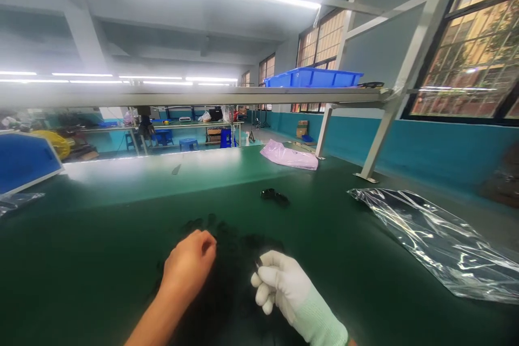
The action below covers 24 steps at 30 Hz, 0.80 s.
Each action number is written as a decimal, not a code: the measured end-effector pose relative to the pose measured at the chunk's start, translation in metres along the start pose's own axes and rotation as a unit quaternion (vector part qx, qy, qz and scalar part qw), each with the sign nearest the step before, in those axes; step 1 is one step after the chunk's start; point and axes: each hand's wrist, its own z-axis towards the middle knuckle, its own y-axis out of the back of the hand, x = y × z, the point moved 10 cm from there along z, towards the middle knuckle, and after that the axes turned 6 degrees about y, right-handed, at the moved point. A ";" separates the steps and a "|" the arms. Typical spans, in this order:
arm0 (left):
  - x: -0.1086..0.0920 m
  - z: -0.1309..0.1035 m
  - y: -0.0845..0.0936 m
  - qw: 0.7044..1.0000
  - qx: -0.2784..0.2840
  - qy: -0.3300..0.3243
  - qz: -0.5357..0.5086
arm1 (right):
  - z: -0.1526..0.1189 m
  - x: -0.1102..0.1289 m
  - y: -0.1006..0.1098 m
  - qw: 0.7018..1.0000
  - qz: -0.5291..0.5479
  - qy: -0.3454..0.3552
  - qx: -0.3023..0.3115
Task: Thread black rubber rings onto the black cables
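My left hand, bare, is closed above the dark green table; whatever its curled fingers hold, if anything, is hidden. To its right, my right hand wears a white glove with a pale green cuff. Its thumb and forefinger pinch a small dark piece. The two hands are apart. Beneath and behind them lie dark, blurred items that are hard to tell from the green surface. A small black object rests farther back on the table.
A clear plastic sheet or bag lies at the right. At the back is a pink plastic bag. A blue bin stands at the left. Above the table runs a shelf carrying a blue tray, with metal posts at the right.
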 end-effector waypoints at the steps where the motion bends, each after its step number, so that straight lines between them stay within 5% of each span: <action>1: 0.003 -0.001 -0.004 0.998 0.024 0.004 0.051 | 0.000 0.000 -0.001 1.000 0.007 0.000 0.004; 3: 0.001 -0.008 -0.010 0.994 0.038 0.001 0.099 | -0.001 -0.001 -0.004 1.000 0.009 0.000 0.012; 9: -0.054 -0.039 -0.021 0.985 0.018 -0.135 -0.107 | 0.001 -0.001 -0.006 0.999 -0.017 0.012 0.030; 14: -0.065 -0.047 -0.030 0.978 0.023 -0.157 -0.139 | 0.001 -0.008 -0.009 0.998 -0.024 0.006 0.052; 18: -0.059 -0.048 -0.029 0.970 0.023 -0.152 -0.190 | 0.000 -0.008 -0.007 0.998 0.053 0.013 0.045; 24: -0.009 -0.022 -0.016 0.946 0.032 -0.040 -0.319 | -0.001 -0.001 -0.001 0.998 0.052 0.017 0.011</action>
